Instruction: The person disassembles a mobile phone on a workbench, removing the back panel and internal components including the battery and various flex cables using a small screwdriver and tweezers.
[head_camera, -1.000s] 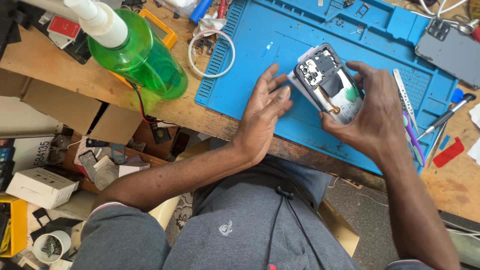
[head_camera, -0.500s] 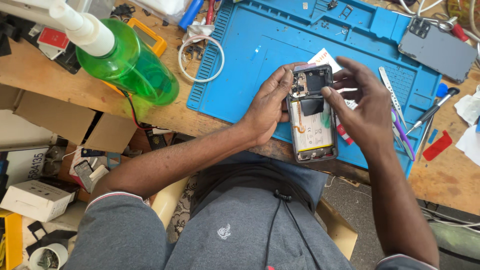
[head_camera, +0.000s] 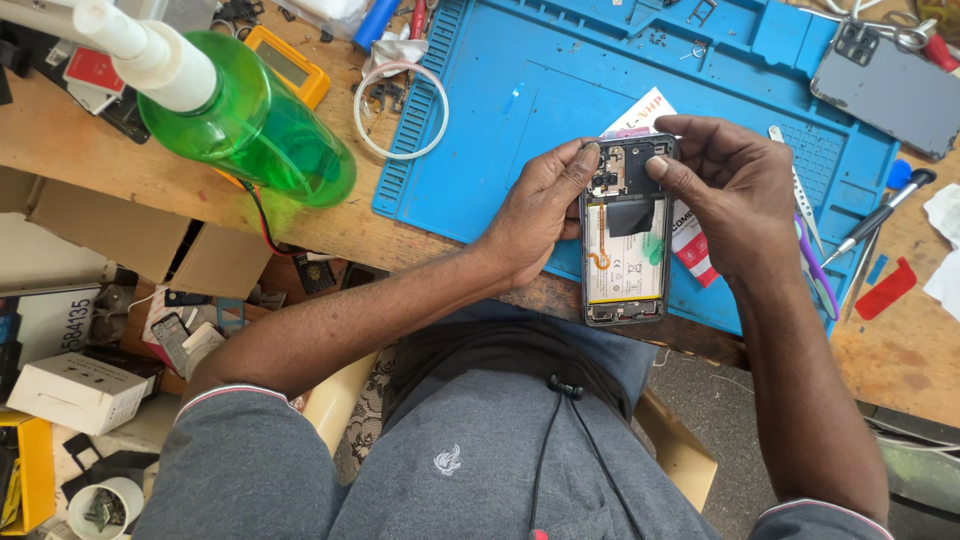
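Wooden workbench (head_camera: 120, 190) is carrying everything; its near edge is running across the middle of the view.

Blue ribbed silicone repair mat (head_camera: 520, 120) is lying on the bench, taking up most of the upper centre and right.

Translucent green plastic spray bottle with a white nozzle (head_camera: 250, 125) is lying tilted at the left, well apart from the hands.

Opened dark-framed smartphone with its back cover off (head_camera: 625, 265) is being held upright over the near edge of the mat, pale battery and black camera section exposed. It is sitting between both hands.

Left hand (head_camera: 540, 215) is gripping the phone's left edge, fingers curled behind the frame, thumb pressing on the upper left near the camera section.

Right hand (head_camera: 735, 195) is clasping the phone's upper right, fingers closed around the top corner, thumb resting on the black plate above the battery.

Grey phone back cover with a square camera cut-out (head_camera: 885, 90) is lying at the far right corner of the mat.

White ring of thin cable (head_camera: 400, 110) is lying just beside the mat's left edge.

Black-handled screwdriver (head_camera: 880, 215) is resting at the mat's right edge, near the right hand's wrist.
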